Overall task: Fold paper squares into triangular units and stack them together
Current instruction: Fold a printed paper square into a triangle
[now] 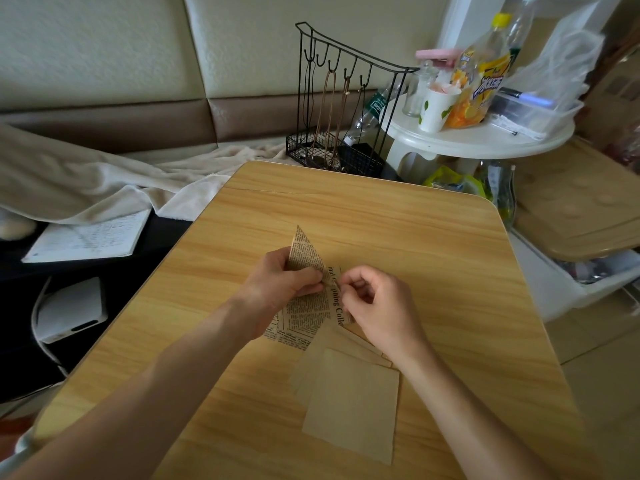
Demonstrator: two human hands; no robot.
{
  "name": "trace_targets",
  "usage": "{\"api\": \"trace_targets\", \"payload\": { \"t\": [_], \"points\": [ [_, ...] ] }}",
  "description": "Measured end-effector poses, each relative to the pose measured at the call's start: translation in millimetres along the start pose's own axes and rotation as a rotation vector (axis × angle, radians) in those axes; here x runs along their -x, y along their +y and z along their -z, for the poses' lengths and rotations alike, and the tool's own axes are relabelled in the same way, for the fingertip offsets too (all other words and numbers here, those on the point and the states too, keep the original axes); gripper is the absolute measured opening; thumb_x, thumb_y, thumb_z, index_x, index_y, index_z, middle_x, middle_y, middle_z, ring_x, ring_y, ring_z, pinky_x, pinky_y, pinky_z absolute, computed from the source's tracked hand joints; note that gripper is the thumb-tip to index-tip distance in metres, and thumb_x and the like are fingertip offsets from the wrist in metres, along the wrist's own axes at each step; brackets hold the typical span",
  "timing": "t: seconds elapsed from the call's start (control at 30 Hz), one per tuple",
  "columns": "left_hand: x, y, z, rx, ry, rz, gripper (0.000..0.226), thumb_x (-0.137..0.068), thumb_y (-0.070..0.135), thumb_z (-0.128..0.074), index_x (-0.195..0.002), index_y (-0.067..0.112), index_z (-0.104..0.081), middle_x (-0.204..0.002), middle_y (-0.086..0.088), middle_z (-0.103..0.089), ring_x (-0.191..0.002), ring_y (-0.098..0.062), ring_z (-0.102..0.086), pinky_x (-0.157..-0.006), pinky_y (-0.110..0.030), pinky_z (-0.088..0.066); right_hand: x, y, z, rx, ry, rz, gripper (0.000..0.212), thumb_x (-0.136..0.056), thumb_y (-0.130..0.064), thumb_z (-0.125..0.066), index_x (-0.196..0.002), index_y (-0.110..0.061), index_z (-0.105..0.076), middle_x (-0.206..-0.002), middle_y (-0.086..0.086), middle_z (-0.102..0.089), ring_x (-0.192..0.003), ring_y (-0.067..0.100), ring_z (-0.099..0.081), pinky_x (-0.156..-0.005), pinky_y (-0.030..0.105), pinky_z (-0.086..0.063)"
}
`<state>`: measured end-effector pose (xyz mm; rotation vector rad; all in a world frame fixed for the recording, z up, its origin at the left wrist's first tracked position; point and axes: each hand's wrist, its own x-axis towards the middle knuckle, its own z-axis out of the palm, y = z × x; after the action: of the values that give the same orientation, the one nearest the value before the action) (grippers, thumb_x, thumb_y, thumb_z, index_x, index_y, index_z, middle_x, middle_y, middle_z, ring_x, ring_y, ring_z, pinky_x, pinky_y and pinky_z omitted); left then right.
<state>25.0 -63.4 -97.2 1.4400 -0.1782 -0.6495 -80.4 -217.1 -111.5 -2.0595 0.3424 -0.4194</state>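
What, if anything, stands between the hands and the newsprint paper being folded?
Nothing visible. The left hand and right hand both already pinch the newsprint paper at its middle, above the wooden table.

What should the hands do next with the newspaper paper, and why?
Probably press the fold flat. The left hand grips a pointed, partly folded newspaper piece, and the right hand pinches its edge where the two hands meet. The piece looks lifted off the table, not yet creased flat. Plain squares wait nearer the person.
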Motion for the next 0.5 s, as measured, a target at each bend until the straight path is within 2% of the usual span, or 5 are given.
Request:
{"api": "trace_targets", "payload": {
  "t": [0.23,0.4,0.5],
  "points": [
    [2.1,1.7,-0.3,0.021,0.017,-0.003,0.011,-0.087,-0.003,-0.075,-0.095,-0.001,-0.067,-0.084,-0.008,-0.077,-0.088,-0.023,-0.077,-0.077,-0.023,-0.061,3.2,-3.9,0.8,-0.052,-0.017,0.023,0.011,-0.094,-0.018,-0.072,-0.083,-0.023,-0.073,-0.062,-0.013,-0.065,-0.058,0.004,-0.059,-0.058,0.017,-0.045],
    [2.3,4.1,-0.3,0.027,0.016,0.02,0.011,-0.086,-0.001,-0.076,-0.094,-0.002,-0.068,-0.081,-0.006,-0.076,-0.086,-0.021,-0.077,-0.076,-0.023,-0.061,1.7,-2.7,0.8,-0.045,-0.005,0.0,0.015,-0.096,-0.013,-0.07,-0.082,-0.02,-0.073,-0.061,0.0,-0.068,-0.057,0.016,-0.064,-0.057,0.026,-0.052],
    [4.1,6.4,1.8,0.041,0.019,0.036,0.014,-0.087,0.004,-0.078,-0.096,-0.003,-0.07,-0.085,-0.009,-0.076,-0.087,-0.022,-0.077,-0.078,-0.024,-0.062,0.7,-1.4,1.4,-0.038,0.006,-0.018,0.019,-0.096,-0.012,-0.068,-0.08,-0.022,-0.071,-0.062,-0.001,-0.069,-0.057,0.018,-0.066,-0.058,0.029,-0.053]
  ]
}}
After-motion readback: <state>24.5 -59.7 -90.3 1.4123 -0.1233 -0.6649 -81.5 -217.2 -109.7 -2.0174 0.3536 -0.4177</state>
